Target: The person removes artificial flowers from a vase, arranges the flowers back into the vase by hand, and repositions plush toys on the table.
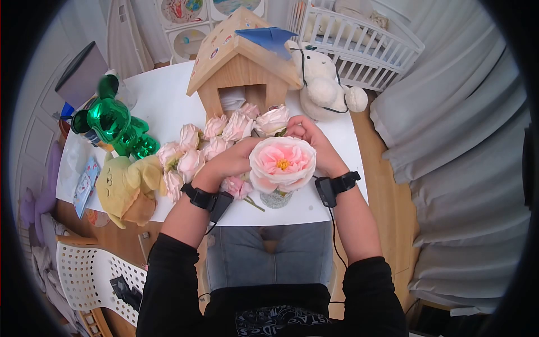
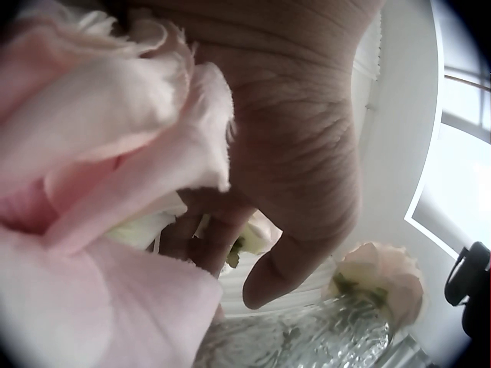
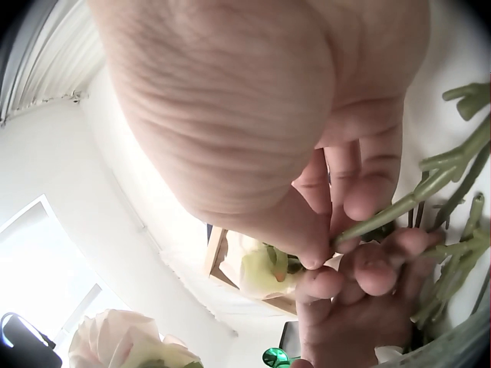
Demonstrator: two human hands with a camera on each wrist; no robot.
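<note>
A large open pink rose (image 1: pixel 283 163) stands in a clear glass vase (image 1: pixel 276 200) at the table's front edge, between my forearms. Behind it my right hand (image 1: pixel 312 140) bends inward. In the right wrist view, its thumb and fingertips pinch a branched green stem (image 3: pixel 395 212). My left hand (image 1: pixel 231 160) reaches in from the other side, its bent fingertips (image 3: pixel 376 276) just under that stem; I cannot tell whether they grip it. In the left wrist view, the thumb (image 2: pixel 272 268) points down above the textured vase, and a rose fills the left side.
Several pale pink roses (image 1: pixel 191 163) lie on the white table (image 1: pixel 168 84), left and behind. At the back stand a wooden house (image 1: pixel 241 67) and a white plush toy (image 1: pixel 323 84). To the left are a shiny green figure (image 1: pixel 115 123) and a yellow plush toy (image 1: pixel 120 188).
</note>
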